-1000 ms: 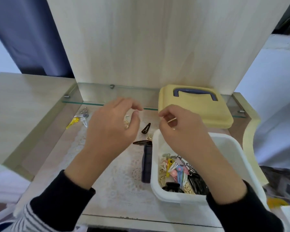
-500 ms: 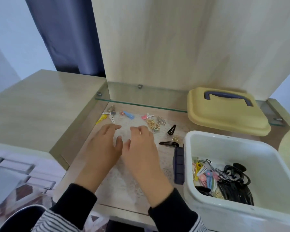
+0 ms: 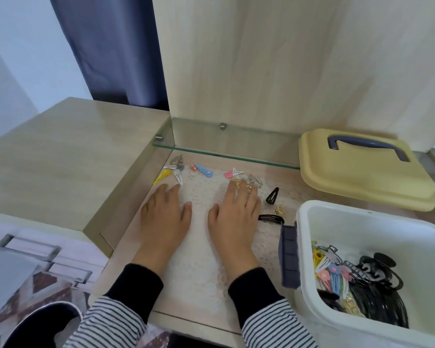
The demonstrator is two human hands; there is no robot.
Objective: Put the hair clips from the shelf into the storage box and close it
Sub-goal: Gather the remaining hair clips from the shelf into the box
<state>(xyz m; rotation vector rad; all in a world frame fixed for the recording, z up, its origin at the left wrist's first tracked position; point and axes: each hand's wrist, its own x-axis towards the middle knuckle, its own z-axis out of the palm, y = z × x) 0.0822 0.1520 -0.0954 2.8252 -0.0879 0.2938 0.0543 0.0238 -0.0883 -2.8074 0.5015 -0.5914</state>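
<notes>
Right grip (image 3: 234,217) flat; black clips (image 3: 272,195) beside, lid (image 3: 362,182) behind.

Left hand (image 3: 165,217), right hand (image 3: 235,217) flat on my lace mat (image 3: 201,249), fingertips near loose hair clips (image 3: 204,170). Open storage box (image 3: 362,229) right, lid (image 3: 357,182) behind.

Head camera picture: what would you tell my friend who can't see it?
The left hand and right hand lie flat on a lace mat, fingers by scattered hair clips. The white storage box at right holds more clips; its yellow lid sits behind it.
</notes>
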